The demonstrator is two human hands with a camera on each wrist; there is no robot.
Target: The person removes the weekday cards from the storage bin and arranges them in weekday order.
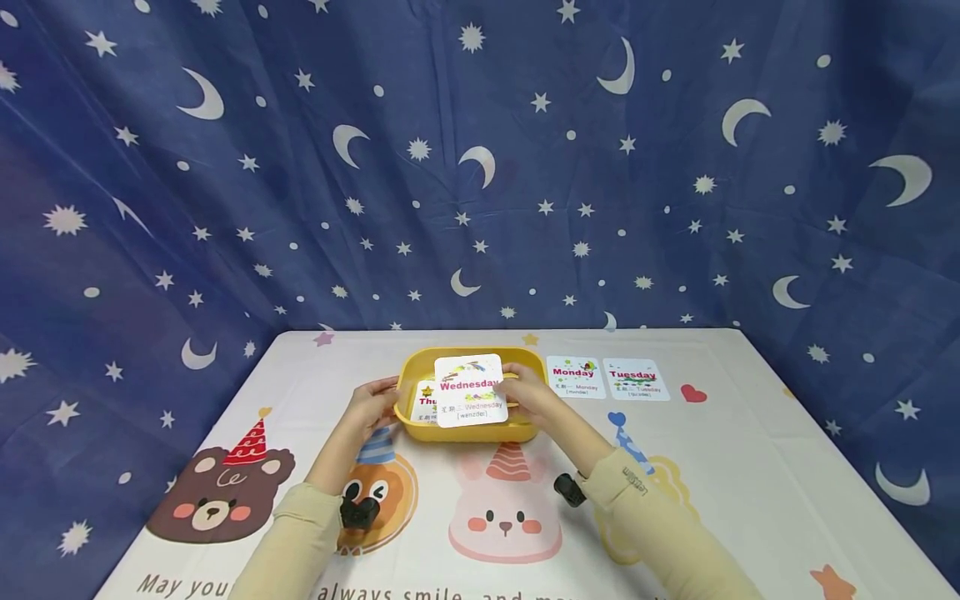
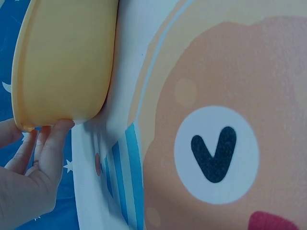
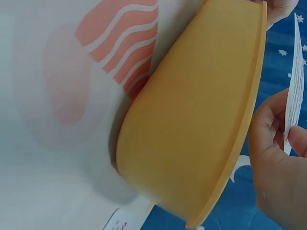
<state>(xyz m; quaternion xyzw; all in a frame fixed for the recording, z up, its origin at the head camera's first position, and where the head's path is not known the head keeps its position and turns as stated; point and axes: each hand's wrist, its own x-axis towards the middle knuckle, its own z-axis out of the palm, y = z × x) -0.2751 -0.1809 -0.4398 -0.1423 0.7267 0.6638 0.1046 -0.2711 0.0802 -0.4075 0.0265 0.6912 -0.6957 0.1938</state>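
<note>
Card "Wednesday" (image 1: 470, 390) is pinched at its right edge between the thumb and fingers of my right hand (image 1: 527, 392), printed face toward me. It is positioned above the yellow tray (image 1: 487, 434), apart from the rim. My left hand (image 1: 372, 406) grips the rim at the tray's left end, fingers curled beneath it. Inside the tray, partly covered by the held card, is a second card (image 1: 423, 406); only "Thu" is legible, so it is probably Thursday. On the bench (image 1: 750, 467), right of the tray, the Monday card (image 1: 576, 377) and the Tuesday card (image 1: 636, 380) lie face up, side by side, Monday nearer the tray.
</note>
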